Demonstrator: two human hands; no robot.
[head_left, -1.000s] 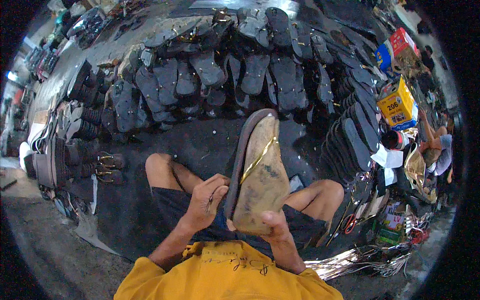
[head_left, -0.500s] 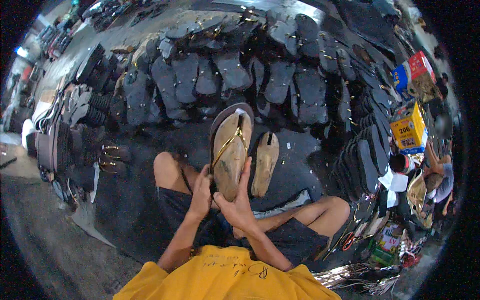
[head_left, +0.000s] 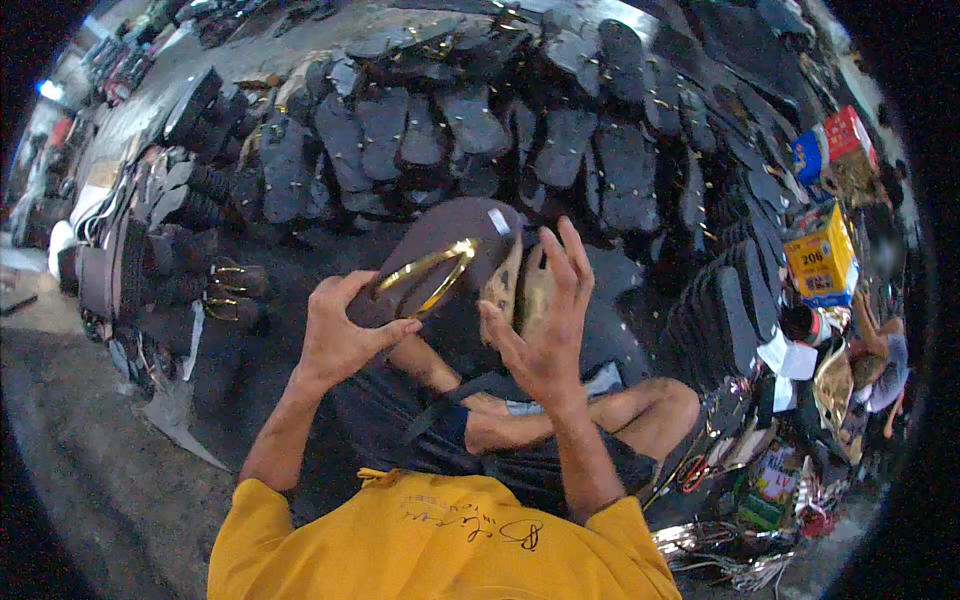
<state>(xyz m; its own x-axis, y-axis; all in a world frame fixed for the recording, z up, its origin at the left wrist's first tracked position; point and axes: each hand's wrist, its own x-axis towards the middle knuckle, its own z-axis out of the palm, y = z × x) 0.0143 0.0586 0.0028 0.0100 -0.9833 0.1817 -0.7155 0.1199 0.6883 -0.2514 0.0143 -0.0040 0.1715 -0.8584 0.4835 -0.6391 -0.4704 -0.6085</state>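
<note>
My left hand grips the heel end of a dark brown flip-flop with a shiny gold V-shaped strap. The flip-flop is tilted toward the upper right, and its strap stands up with no last under it. My right hand is raised beside it, fingers apart. Just behind the right hand are two wooden shoe lasts side by side: one last partly covered by the flip-flop's edge, the other last partly covered by my fingers. Whether the thumb touches the nearer last I cannot tell.
Rows of dark sandals and soles curve across the far side. A row of stacked soles stands to the right, near a yellow box. Red-handled scissors lie at lower right. Another person sits at the far right.
The wooden last has come out of the flip-flop and is now beside the other last. My left hand has moved left with the flip-flop; my right hand has let go and opened.
</note>
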